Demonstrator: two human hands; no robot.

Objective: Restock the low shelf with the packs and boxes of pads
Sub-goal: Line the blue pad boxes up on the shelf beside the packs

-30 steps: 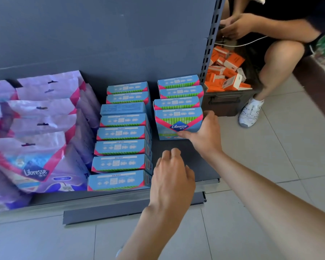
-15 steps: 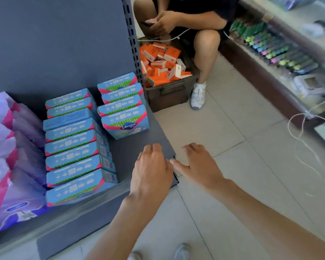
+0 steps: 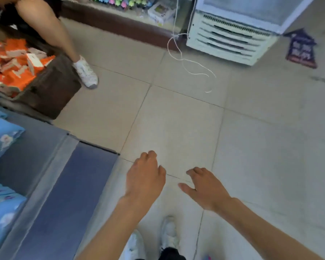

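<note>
Well, the left hand and right hand hover loosely curled, holding nothing (above the floor). Far ahead-left of them, a crate holds orange boxes.

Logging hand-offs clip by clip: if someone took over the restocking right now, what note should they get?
Left hand: empty, fingers loosely curled, over the floor in front of the shelf.
Right hand: empty too, just beside it.
Stock: blue boxes, blurred, sit on the low shelf at the left edge of view. The shelf's near right part is bare.
Done: some boxes are shelved.
Left: fill the bare part. No fresh packs or boxes of pads show on the floor in view, so find the supply first.
</note>
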